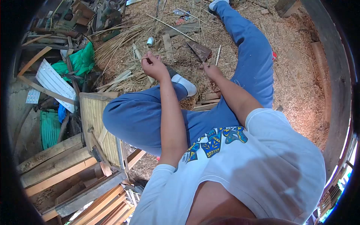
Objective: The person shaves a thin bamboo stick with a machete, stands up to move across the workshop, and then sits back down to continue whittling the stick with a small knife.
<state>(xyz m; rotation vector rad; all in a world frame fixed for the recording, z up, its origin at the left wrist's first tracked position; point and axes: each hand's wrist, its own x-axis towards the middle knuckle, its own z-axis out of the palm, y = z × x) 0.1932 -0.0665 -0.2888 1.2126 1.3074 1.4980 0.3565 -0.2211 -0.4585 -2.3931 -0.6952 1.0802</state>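
Note:
My left hand (154,68) is closed in a pinch on a thin bamboo strip (137,59), held above the littered ground between my legs. To its right, my right hand (212,72) is wrapped round the handle of a broad, dark-bladed knife (200,50). The blade points away from me and up to the left, apart from the strip. Most of the handle is hidden by my fingers. Just beyond my left hand lies a small white can (150,41).
Long split bamboo strips (116,47) lie in a heap ahead on the left. Stacked boards (63,170) and a slatted wooden panel (101,123) stand at my left. Green sheeting (80,62) lies behind them. Wood shavings (296,108) cover the floor beside a timber beam (337,78) at right.

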